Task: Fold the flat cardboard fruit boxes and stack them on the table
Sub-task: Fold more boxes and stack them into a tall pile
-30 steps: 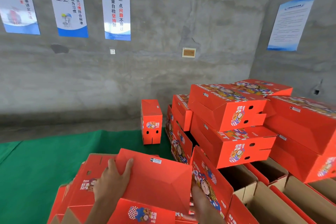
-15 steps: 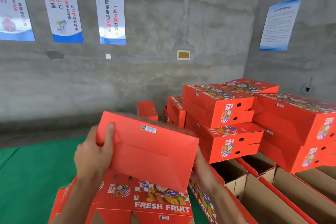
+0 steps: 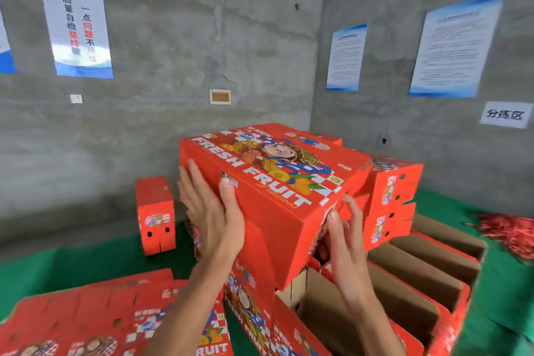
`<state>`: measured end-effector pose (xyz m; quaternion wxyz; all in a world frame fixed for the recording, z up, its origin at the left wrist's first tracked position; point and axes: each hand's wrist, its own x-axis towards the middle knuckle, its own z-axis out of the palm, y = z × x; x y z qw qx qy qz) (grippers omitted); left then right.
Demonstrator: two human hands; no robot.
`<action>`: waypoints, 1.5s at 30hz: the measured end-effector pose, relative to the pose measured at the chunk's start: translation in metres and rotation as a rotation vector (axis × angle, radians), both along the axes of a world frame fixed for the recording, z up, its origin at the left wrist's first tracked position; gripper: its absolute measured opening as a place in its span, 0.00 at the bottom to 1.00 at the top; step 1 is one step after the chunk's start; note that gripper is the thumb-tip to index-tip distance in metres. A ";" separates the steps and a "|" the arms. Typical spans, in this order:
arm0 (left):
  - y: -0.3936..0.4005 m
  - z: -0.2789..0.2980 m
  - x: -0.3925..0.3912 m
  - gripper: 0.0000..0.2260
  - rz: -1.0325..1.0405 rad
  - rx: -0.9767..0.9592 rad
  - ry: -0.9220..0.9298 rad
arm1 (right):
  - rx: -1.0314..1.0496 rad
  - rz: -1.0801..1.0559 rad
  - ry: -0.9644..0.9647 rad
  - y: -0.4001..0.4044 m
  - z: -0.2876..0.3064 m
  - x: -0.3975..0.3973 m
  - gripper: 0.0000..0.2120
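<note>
- I see the green table (image 3: 72,263) running under everything, its bare cloth showing to the left of the folded box and again at the far right.
- The stack of folded boxes (image 3: 390,196) stands behind and to the right of the folded box, red sides with cut-outs facing me; I cannot tell whether the folded box rests on it.
- The folded box (image 3: 268,182) I am handling is the landmark: held up in the middle of the view, tilted, its printed "FRESH FRUIT" top face toward me and one corner pointing down.
- The flat boxes (image 3: 101,318) lie in a pile below and to the left of the folded box, near my left forearm.
- Open-topped boxes (image 3: 419,274) with brown insides sit below and to the right of the folded box, side by side.
- A small upright box (image 3: 156,214) stands alone to the left of the folded box, well apart from it.
- My left hand (image 3: 213,211) lies flat against the folded box's left side, fingers straight, thumb up on the near face: pressing, not clasping.
- My right hand (image 3: 344,228) is at the box's right end, fingers loosely spread and only lightly bent; whether they touch the cardboard I cannot tell.
- Red shredded strips (image 3: 511,231) lie far right of the folded box.
</note>
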<state>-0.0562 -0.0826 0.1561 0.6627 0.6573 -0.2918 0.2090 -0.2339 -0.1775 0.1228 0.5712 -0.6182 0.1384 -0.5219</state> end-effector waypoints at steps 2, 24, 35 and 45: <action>-0.025 -0.005 -0.028 0.37 -0.058 0.030 -0.036 | 0.036 -0.041 -0.008 -0.011 -0.003 -0.018 0.21; -0.126 -0.048 -0.017 0.38 -0.216 0.089 0.085 | 0.017 -0.095 0.079 -0.116 -0.022 0.009 0.29; -0.161 -0.035 0.043 0.42 -0.210 0.161 0.217 | -0.006 0.012 0.147 -0.169 -0.024 0.092 0.27; -0.166 -0.078 0.074 0.49 -0.281 0.341 0.159 | -0.081 0.107 0.323 -0.180 -0.063 0.130 0.26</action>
